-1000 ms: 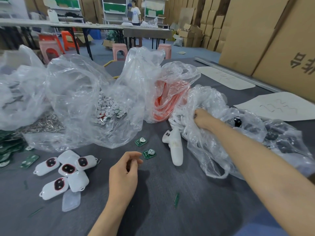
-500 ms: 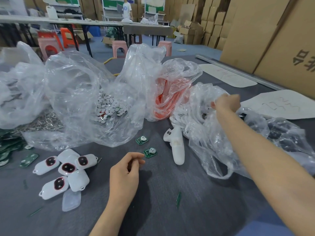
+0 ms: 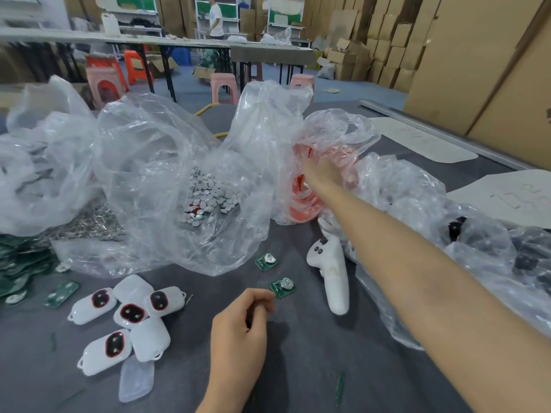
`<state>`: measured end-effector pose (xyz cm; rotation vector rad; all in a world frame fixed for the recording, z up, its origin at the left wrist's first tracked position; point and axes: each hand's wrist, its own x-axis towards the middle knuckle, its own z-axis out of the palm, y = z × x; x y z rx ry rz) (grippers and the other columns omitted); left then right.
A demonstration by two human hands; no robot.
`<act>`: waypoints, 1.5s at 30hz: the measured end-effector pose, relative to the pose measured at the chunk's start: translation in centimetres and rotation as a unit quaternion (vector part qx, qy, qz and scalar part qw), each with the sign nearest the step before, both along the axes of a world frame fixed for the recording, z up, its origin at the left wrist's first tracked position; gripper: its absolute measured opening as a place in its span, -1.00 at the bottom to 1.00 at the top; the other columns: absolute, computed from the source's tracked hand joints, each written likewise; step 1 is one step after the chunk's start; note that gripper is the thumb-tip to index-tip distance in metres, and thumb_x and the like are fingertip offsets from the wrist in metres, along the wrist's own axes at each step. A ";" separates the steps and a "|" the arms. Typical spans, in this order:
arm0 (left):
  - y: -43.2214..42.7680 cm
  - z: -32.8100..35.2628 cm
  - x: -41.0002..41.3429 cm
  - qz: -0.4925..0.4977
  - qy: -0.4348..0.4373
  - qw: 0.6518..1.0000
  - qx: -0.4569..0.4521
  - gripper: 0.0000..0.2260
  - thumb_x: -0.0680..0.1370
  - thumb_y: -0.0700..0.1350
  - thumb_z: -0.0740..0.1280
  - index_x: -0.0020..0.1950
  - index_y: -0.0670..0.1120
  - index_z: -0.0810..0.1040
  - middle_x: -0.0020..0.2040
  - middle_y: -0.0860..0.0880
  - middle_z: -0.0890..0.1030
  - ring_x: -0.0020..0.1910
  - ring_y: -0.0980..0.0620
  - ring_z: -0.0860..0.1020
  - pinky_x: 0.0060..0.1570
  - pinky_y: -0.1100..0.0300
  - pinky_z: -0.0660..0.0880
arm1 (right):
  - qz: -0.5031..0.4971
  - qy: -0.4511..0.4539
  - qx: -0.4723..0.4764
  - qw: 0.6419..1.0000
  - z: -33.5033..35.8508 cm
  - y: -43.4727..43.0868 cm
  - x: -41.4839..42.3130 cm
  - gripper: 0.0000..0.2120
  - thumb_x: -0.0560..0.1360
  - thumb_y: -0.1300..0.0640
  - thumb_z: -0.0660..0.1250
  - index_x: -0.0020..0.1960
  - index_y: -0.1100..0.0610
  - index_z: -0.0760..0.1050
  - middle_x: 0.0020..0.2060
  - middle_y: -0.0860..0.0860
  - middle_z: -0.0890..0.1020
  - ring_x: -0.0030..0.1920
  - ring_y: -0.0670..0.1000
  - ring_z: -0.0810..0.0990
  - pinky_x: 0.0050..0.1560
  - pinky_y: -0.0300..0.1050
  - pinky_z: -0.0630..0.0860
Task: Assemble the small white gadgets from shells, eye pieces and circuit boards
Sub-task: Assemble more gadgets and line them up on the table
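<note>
Red-parts bag (image 3: 304, 210) at far centre meets right hand (image 3: 323, 174), grip blurred, can't tell; left hand (image 3: 238, 332) loosely curled, empty, beside board (image 3: 283, 287).

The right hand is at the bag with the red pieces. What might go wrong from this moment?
1. The right hand is blurred at the red-piece bag; tugging it may pull the neighbouring bag and spill the silver discs.
2. The forearm crosses over the white controller; dropping lower, it may knock it into the nearest circuit board.

Four eyed gadgets (image 3: 100, 299), two battery-fitted boards (image 3: 283, 287), one white controller (image 3: 332, 271).
</note>
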<state>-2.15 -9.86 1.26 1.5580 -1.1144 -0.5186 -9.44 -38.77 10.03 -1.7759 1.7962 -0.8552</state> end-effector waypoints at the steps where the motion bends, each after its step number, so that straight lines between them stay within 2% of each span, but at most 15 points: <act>1: -0.1 0.0 0.0 -0.002 -0.005 1.000 -0.003 -0.61 0.50 -0.40 0.29 -0.19 0.12 0.59 -0.31 0.18 0.63 -0.31 0.16 0.58 -0.27 0.41 0.43 | 0.003 0.024 0.007 1.000 -0.3 -0.4 0.2 -0.52 0.61 -0.14 0.04 0.26 0.20 0.43 0.03 0.10 0.58 -0.06 0.11 0.58 -0.04 0.00 0.54; 4: -0.3 -0.2 0.0 -0.009 -0.013 1.000 -0.008 -0.61 0.47 -0.43 0.30 -0.19 0.10 0.60 -0.32 0.19 0.63 -0.37 0.15 0.57 -0.32 0.42 0.42 | 0.036 0.145 0.016 0.989 -1.2 -1.3 0.6 -0.83 0.60 0.12 0.19 -0.01 0.22 0.47 0.06 0.13 0.59 -0.06 0.12 0.61 -0.03 0.00 0.59; 7: -0.3 -0.4 0.1 -0.015 -0.020 1.000 -0.009 -0.57 0.44 -0.47 0.30 -0.20 0.10 0.60 -0.32 0.18 0.63 -0.40 0.09 0.55 -0.32 0.38 0.43 | 0.098 0.235 0.028 0.967 -1.5 -1.5 0.9 -0.85 0.56 0.20 0.24 0.06 0.19 0.55 0.00 0.12 0.63 -0.06 0.14 0.63 0.00 0.00 0.59; 9: -0.3 -0.4 0.0 -0.013 -0.025 1.000 -0.004 -0.56 0.43 -0.47 0.30 -0.21 0.12 0.59 -0.32 0.17 0.63 -0.39 0.05 0.56 -0.29 0.36 0.44 | 0.126 0.240 0.039 0.962 -1.1 -1.6 1.0 -0.90 0.53 0.17 0.30 -0.02 0.18 0.54 -0.09 0.11 0.63 -0.12 0.12 0.63 -0.10 -0.04 0.58; 11: -0.3 -0.3 -0.1 -0.013 -0.029 1.000 0.001 -0.57 0.43 -0.47 0.30 -0.21 0.12 0.59 -0.32 0.17 0.63 -0.38 0.09 0.56 -0.29 0.40 0.43 | 0.135 0.226 0.049 0.964 -0.8 -1.6 1.0 -0.89 0.50 0.15 0.35 -0.17 0.17 0.49 -0.18 0.10 0.61 -0.24 0.07 0.60 -0.25 -0.11 0.51; 14: -0.2 -0.1 -0.1 -0.016 -0.026 1.000 0.001 -0.56 0.43 -0.47 0.30 -0.22 0.12 0.59 -0.32 0.18 0.63 -0.38 0.11 0.56 -0.29 0.39 0.44 | 0.122 0.191 0.042 0.973 -1.3 -1.7 0.8 -0.90 0.51 0.17 0.35 -0.15 0.19 0.52 -0.16 0.12 0.63 -0.19 0.10 0.63 -0.16 -0.05 0.58; 16: -0.2 -0.1 0.0 -0.017 -0.023 1.000 -0.001 -0.57 0.44 -0.46 0.29 -0.22 0.11 0.59 -0.33 0.18 0.62 -0.37 0.11 0.56 -0.27 0.33 0.47 | 0.099 0.100 0.044 0.989 -1.8 -1.7 0.6 -0.93 0.50 0.22 0.35 -0.10 0.22 0.60 -0.16 0.09 0.66 -0.26 0.09 0.65 -0.19 -0.02 0.63; 18: -0.2 -0.1 0.0 -0.017 -0.023 1.000 0.006 -0.59 0.45 -0.44 0.29 -0.23 0.11 0.59 -0.34 0.18 0.62 -0.39 0.13 0.55 -0.30 0.35 0.45 | 0.063 0.006 0.023 0.998 -1.9 -1.5 0.1 -0.93 0.50 0.23 0.37 -0.11 0.16 0.64 -0.17 0.02 0.66 -0.38 0.00 0.62 -0.37 -0.15 0.58; 20: -0.2 -0.1 0.0 -0.019 -0.021 1.000 0.011 -0.59 0.45 -0.43 0.29 -0.25 0.12 0.59 -0.34 0.18 0.62 -0.38 0.13 0.55 -0.30 0.35 0.43 | 0.040 -0.040 -0.018 0.998 -1.9 -1.4 -0.5 -0.90 0.50 0.21 0.37 -0.15 0.10 0.65 -0.21 -0.07 0.64 -0.38 -0.06 0.60 -0.37 -0.26 0.49; 22: -0.2 -0.1 0.0 -0.019 -0.018 1.000 0.007 -0.60 0.45 -0.43 0.29 -0.24 0.12 0.58 -0.34 0.18 0.63 -0.38 0.13 0.55 -0.30 0.30 0.43 | 0.025 -0.072 -0.035 0.997 -1.6 -1.1 -0.9 -0.84 0.51 0.19 0.36 -0.23 0.06 0.61 -0.27 -0.13 0.57 -0.37 -0.12 0.56 -0.34 -0.29 0.42; 25: -0.1 -0.1 0.0 -0.019 -0.020 1.000 0.008 -0.62 0.47 -0.40 0.30 -0.23 0.11 0.59 -0.33 0.17 0.63 -0.38 0.12 0.55 -0.33 0.31 0.42 | -0.006 -0.129 -0.013 0.992 -1.2 -0.8 -1.4 -0.73 0.53 0.16 0.33 -0.34 0.02 0.47 -0.38 -0.11 0.53 -0.43 -0.13 0.54 -0.43 -0.29 0.39; 29: -0.1 -0.2 0.1 -0.018 -0.028 0.999 0.008 -0.63 0.49 -0.39 0.29 -0.21 0.11 0.60 -0.32 0.19 0.63 -0.35 0.14 0.57 -0.30 0.40 0.41 | 0.010 -0.109 -0.019 0.994 -0.7 0.0 -2.4 -0.73 0.51 0.12 0.36 -0.35 0.06 0.45 -0.43 -0.09 0.52 -0.46 -0.16 0.49 -0.64 -0.44 0.24; 35: 0.1 -0.3 0.2 -0.020 -0.019 1.000 0.001 -0.62 0.50 -0.40 0.28 -0.21 0.10 0.60 -0.32 0.15 0.64 -0.34 0.12 0.56 -0.29 0.44 0.40 | 0.066 -0.027 -0.047 0.996 0.2 0.6 -2.3 -0.91 0.52 0.09 0.35 -0.16 0.03 0.50 -0.33 -0.14 0.53 -0.37 -0.17 0.47 -0.41 -0.26 0.27; 39: 0.3 -0.2 0.5 -0.021 0.005 1.000 -0.006 -0.63 0.50 -0.41 0.27 -0.21 0.06 0.61 -0.32 0.10 0.64 -0.36 0.12 0.55 -0.26 0.32 0.45 | 0.088 -0.049 -0.027 0.994 1.1 -0.2 -1.8 -0.91 0.51 0.12 0.37 -0.05 0.15 0.59 -0.20 0.00 0.58 -0.20 -0.02 0.54 -0.16 -0.20 0.40; 45: 0.2 -0.3 0.6 -0.026 0.013 1.000 -0.009 -0.61 0.46 -0.47 0.24 -0.22 0.02 0.61 -0.34 0.05 0.65 -0.36 0.13 0.58 -0.26 0.35 0.46 | 0.066 -0.085 0.040 0.993 0.9 -1.5 -1.8 -0.84 0.48 0.22 0.41 0.04 0.25 0.60 -0.02 0.06 0.62 -0.10 0.01 0.55 -0.04 -0.15 0.46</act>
